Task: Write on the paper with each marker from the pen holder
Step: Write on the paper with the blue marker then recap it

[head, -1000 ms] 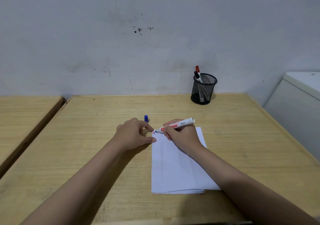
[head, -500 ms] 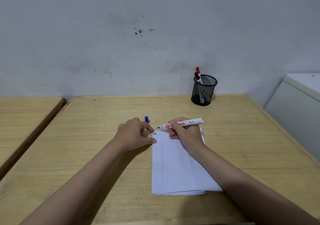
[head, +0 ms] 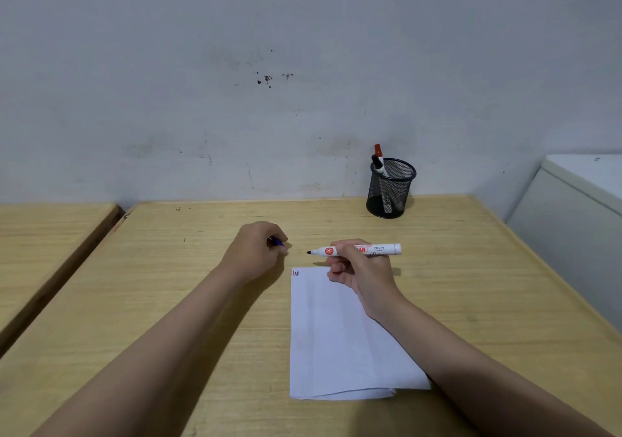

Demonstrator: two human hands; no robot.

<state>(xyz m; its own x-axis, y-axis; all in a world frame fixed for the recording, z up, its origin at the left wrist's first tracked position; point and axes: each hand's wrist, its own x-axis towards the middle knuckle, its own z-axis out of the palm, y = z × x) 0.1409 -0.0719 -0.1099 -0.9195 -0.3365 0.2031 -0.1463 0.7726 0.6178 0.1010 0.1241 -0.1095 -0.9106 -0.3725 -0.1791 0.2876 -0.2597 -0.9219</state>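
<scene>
A white sheet of paper [head: 336, 335] lies on the wooden table [head: 471, 285], with three short strokes at its top left corner. My right hand [head: 360, 268] holds an uncapped white marker [head: 383, 249] level above the paper's far edge, its dark tip pointing left. My left hand [head: 255, 251] is closed on a blue cap [head: 276, 242] just left of the tip, off the paper. A black mesh pen holder [head: 390, 189] stands at the back by the wall and holds two markers, one red-capped, one black-capped.
A second wooden table [head: 50, 234] stands to the left across a narrow gap. A white cabinet [head: 579, 208] borders the table on the right. The grey wall runs right behind the pen holder.
My right hand lifted the marker off the paper and turned it level. My left hand left the paper's corner and moved up and away with the blue cap. A third stroke now shows.
</scene>
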